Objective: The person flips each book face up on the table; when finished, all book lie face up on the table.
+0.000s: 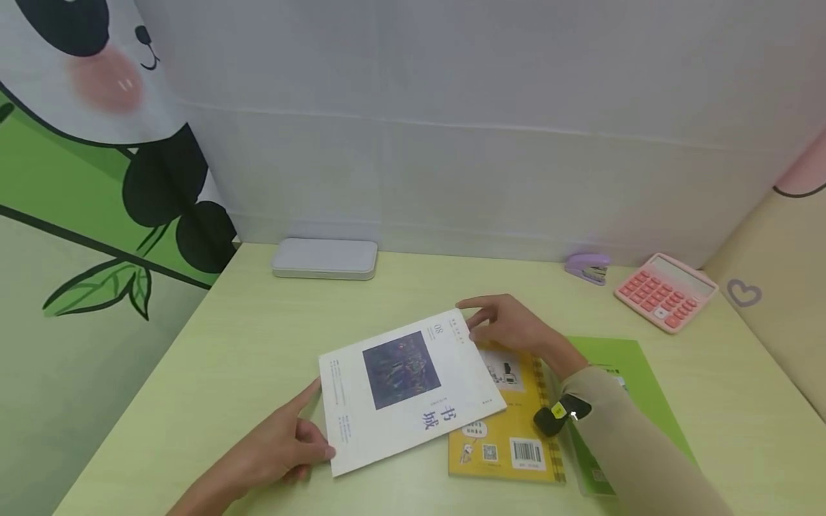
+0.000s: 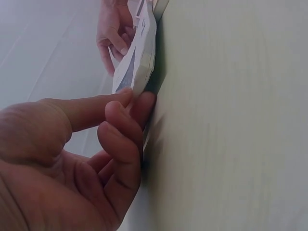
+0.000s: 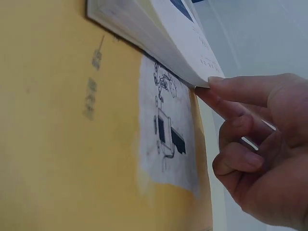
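Observation:
A white magazine (image 1: 413, 390) with a dark square picture on its cover lies tilted between both hands. My left hand (image 1: 280, 444) pinches its near left edge; in the left wrist view, thumb and fingers (image 2: 120, 149) stand on either side of that edge. At the far right corner, my right hand (image 1: 510, 322) pinches the magazine between thumb and finger, as the right wrist view shows. The magazine's right part overlaps a yellow spiral-bound book (image 1: 503, 459), which has a barcode on its cover. A green book (image 1: 639, 380) lies partly hidden beneath the right forearm.
At the back left of the table (image 1: 213, 358) is a pale grey flat case (image 1: 325, 258). A purple stapler (image 1: 587, 267) and a pink calculator (image 1: 667, 292) lie at the back right. A white curtain-like sheet (image 1: 413, 143) rises behind the table.

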`<state>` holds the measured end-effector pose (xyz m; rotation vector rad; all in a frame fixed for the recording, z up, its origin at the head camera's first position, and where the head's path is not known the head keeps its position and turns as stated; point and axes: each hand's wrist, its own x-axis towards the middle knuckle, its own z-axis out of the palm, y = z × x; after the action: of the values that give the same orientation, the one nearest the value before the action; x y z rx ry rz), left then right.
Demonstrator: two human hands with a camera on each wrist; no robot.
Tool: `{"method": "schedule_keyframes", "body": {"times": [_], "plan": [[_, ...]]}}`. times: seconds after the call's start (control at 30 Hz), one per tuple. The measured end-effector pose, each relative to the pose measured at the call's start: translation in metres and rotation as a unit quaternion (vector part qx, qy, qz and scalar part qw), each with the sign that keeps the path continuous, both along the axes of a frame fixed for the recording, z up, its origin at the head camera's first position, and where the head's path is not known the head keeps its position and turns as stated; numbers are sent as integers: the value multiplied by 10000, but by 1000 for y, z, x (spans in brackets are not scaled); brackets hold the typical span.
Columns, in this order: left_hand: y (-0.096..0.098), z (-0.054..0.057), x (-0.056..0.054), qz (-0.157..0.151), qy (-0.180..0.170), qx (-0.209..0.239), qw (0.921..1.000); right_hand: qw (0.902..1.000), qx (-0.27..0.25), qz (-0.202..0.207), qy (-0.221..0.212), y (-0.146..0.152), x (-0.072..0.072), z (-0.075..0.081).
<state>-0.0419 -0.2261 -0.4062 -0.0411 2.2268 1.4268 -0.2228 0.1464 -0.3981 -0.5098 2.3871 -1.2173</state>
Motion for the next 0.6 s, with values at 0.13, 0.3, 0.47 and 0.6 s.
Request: {"method": "schedule_keyframes", "body": {"times": [0.13,0.3,0.47,0.6], "plan": [[0,1,0,-49,36,-61,10000,10000,-12,-15,-73,-2,0,1],[1,1,1,-131,37,-27,9999,9998,-37,-25,-173,-2,-1,0],[0,1,1,-236,147,33,9996,9998,19,32,-209,-2,-3,-1],[-1,3,-1,-236,197,-161,9994,9996,189,7,-201,-4,-2,1]]}}
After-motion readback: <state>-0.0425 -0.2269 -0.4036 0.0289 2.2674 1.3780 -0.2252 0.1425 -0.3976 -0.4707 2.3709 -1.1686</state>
